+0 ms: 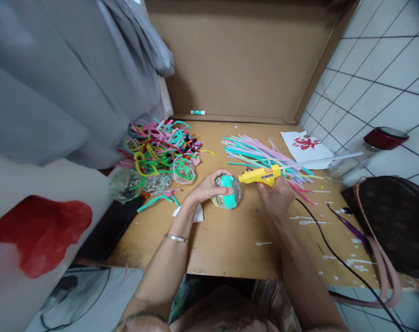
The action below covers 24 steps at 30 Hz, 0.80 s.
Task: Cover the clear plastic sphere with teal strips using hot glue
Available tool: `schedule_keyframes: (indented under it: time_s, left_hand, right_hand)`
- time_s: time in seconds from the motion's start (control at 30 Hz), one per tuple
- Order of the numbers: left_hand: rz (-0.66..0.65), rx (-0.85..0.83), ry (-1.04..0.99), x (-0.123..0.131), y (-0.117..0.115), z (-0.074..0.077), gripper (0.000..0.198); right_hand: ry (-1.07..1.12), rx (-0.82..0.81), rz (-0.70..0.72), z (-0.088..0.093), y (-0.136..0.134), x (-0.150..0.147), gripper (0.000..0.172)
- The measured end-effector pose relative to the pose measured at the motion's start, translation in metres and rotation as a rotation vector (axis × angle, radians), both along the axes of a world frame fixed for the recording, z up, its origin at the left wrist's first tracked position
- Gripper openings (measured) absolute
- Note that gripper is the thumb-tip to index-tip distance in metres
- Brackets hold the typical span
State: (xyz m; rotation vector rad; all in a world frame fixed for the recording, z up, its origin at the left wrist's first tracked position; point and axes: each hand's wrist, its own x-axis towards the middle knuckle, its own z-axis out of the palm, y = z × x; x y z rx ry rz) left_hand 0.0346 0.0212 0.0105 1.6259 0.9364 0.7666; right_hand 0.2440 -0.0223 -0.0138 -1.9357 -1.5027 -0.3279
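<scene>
A clear round container (238, 195) stands over the middle of the wooden table (226, 251), a turquoise fuzzy band (229, 199) across it; whether its base rests on the tabletop cannot be determined. The left hand (209, 188) grasps it from the side, thumb over the band. The right hand (277, 196) is wrapped around the handle of a yellow glue gun (259, 175), its nozzle directed at the band's upper edge; contact there cannot be confirmed. Principal hazard, in my judgement: the left fingers lie close beside the nozzle, so a slip of the gun or a roll of the smooth container could cause a burn. Excess glue could run onto the thumb. A long translucent glue stick (320, 159) projects from the gun's rear towards a clear jar (352, 165); a sharp swing could strike it. The black cable (320, 227) crosses the table's right side, near a bag (396, 216); a snag could jerk the nozzle off line. Behind the gun, loose straight pipe cleaners (252, 148) could catch stray glue. A tangled pipe-cleaner heap (159, 143) lies further left.
</scene>
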Motion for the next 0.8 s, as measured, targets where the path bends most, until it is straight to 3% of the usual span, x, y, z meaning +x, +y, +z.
schedule_keyframes:
  time_s: [0.5, 0.8]
  left_hand:
    - [0.001, -0.016, 0.004, 0.0011, -0.0005, 0.0019, 0.05]
    - [0.005, -0.035, -0.012, 0.001, -0.0011, 0.0025, 0.052]
  right_hand:
    - [0.0, -0.025, -0.006, 0.0006, -0.0005, 0.0001, 0.026]
    - [-0.055, 0.168, 0.046, -0.0062, 0.0024, 0.0042, 0.023]
